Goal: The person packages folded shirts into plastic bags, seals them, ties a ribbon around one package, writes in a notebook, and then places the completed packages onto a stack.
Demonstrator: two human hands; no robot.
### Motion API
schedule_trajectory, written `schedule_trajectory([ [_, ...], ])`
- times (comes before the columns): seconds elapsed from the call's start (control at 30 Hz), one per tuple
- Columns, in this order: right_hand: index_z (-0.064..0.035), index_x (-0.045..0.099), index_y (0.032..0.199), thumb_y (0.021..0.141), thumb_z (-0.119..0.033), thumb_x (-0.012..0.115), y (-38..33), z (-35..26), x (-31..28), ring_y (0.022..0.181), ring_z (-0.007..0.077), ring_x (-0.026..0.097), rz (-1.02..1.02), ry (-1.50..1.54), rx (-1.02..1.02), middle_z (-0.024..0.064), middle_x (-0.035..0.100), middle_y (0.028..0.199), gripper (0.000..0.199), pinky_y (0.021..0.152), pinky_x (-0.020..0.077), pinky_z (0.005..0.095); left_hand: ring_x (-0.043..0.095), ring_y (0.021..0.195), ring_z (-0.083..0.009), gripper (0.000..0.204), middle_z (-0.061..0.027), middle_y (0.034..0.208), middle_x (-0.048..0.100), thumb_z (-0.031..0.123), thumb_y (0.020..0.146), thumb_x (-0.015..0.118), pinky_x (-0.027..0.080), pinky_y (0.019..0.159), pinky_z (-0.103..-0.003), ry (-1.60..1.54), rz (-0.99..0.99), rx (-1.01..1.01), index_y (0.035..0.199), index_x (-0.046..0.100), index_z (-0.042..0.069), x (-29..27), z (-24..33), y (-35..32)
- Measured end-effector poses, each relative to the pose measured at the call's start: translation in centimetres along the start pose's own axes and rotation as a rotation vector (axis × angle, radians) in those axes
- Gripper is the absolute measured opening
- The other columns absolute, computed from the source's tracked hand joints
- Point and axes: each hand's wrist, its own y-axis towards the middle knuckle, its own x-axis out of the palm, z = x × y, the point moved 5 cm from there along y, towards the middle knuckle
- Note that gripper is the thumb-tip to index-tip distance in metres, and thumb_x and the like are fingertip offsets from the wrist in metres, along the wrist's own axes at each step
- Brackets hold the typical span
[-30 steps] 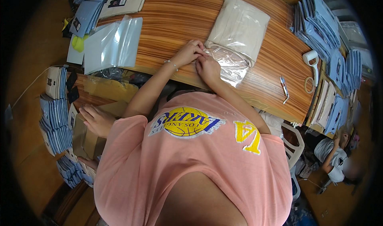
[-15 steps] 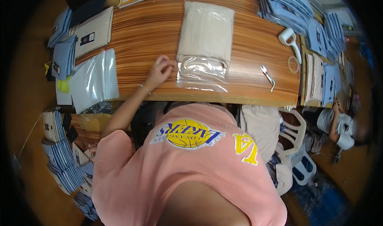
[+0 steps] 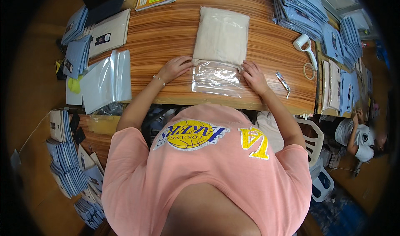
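A folded cream garment (image 3: 222, 36) lies flat inside a clear plastic bag (image 3: 216, 81) on the wood-grain table. The bag's transparent open end points toward me, past the garment's near edge. At the bag's left edge, the fingertips of my left hand (image 3: 171, 69) grip it beside the garment's lower corner. My right hand (image 3: 255, 77) has its curled fingers on the opposite edge, at the same level. Both thumbs are partly hidden, so how much plastic each hand pinches is hard to see.
Thread snips (image 3: 283, 84), a white-handled tool (image 3: 307, 48) and a tape ring (image 3: 308, 71) lie to the right. Flat empty plastic bags (image 3: 109, 79) rest at left. Stacks of packed blue garments (image 3: 298, 11) stand around the edges. A person (image 3: 359, 136) is at far right.
My right hand has come into view and reached the bag's right edge. My left hand has moved onto the left edge. The whole view has shifted slightly.
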Motion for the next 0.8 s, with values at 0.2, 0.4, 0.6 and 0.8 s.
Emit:
schedule_trajectory([
  [0.2, -0.0072, 0.056, 0.089, 0.076, -0.013, 0.055, 0.1, 0.4, 0.1, 0.118, 0.0254, 0.045, -0.019, 0.005, -0.028, 0.0107, 0.054, 0.116, 0.015, 0.099, 0.0338, 0.0474, 0.06, 0.088, -0.0254, 0.02, -0.0069, 0.107, 0.058, 0.012, 0.076, 0.066, 0.05, 0.076, -0.035, 0.039, -0.014, -0.006, 0.096, 0.062, 0.009, 0.1, -0.5, 0.5],
  [0.4, -0.007, 0.056, 0.088, 0.076, -0.012, 0.055, 0.0, 0.3, -0.4, 0.118, 0.0244, 0.046, -0.041, 0.022, -0.02, 0.0106, 0.054, 0.118, 0.013, 0.099, 0.0345, 0.0465, 0.058, 0.099, -0.0255, 0.021, -0.0082, 0.111, 0.057, 0.013, 0.074, 0.066, 0.049, 0.082, -0.036, 0.084, -0.037, 0.157, 0.094, 0.061, 0.007, 0.1, -0.9, 2.0],
  [0.6, -0.0072, 0.053, 0.088, 0.077, -0.012, 0.054, 0.0, 0.6, 0.2, 0.117, 0.0243, 0.047, -0.109, 0.024, -0.037, 0.0101, 0.056, 0.115, 0.012, 0.099, 0.0355, 0.0444, 0.053, 0.11, -0.026, 0.022, -0.0106, 0.117, 0.055, 0.012, 0.077, 0.062, 0.045, 0.092, -0.038, -0.028, -0.182, 0.26, 0.096, 0.057, 0.004, 1.0, -1.6, 2.1],
  [0.8, -0.0073, 0.052, 0.088, 0.078, -0.016, 0.055, 0.8, -0.5, -0.2, 0.11, 0.0249, 0.051, -0.161, -0.015, -0.009, 0.0114, 0.057, 0.109, 0.014, 0.096, 0.0388, 0.0405, 0.057, 0.102, -0.0249, 0.024, -0.0093, 0.116, 0.055, 0.017, 0.076, 0.064, 0.046, 0.087, -0.035, -0.056, -0.238, 0.165, 0.095, 0.056, 0.005, 1.1, -1.1, 2.5],
])
